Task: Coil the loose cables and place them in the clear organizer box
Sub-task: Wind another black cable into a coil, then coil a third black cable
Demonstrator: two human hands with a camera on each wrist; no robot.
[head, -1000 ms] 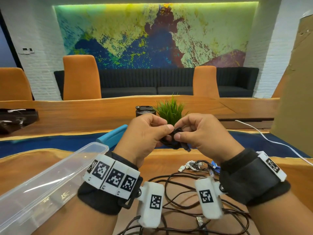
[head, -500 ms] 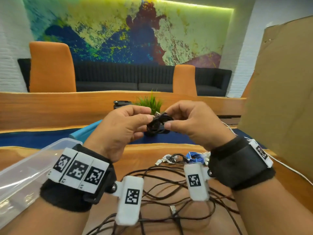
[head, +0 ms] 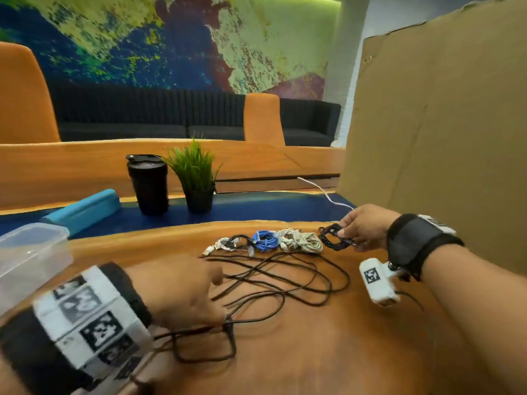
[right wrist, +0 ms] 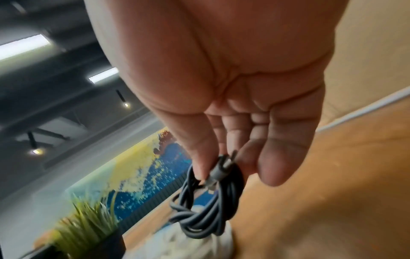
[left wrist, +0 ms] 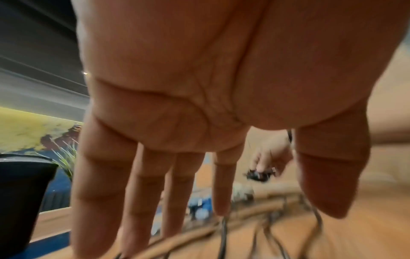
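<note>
R hand (head: 363, 228) is out at the far right of the wooden table (head: 328, 352), thumb & fingertips pinching a small coiled black cable (head: 334, 238); wrist cam shows the coil (right wrist: 208, 201) dangling below the fingers, plug end clamped under the thumb. The coil hangs just beside the cream coiled cable (head: 302, 240), at the right end of a row: cream, then blue coiled cable (head: 265, 240), then a small white-and-black bundle (head: 228, 243) on the left. L hand (head: 182, 292) is low over the loose black cable (head: 285, 280), which sprawls in big loops across the table in front of that row. L fingers (left wrist: 142, 192) are straight & spread, pointing down at the strands, gripping nothing; whether tips actually touch the cable – can't tell, too blurry. Clear organizer box (head: 31, 255) sits at the left edge, lid on, well apart from both hands. Behind: black cup (head: 148, 183), potted grass plant (head: 196, 178), teal case (head: 85, 210), cardboard sheet (head: 442, 138) on the right.
</note>
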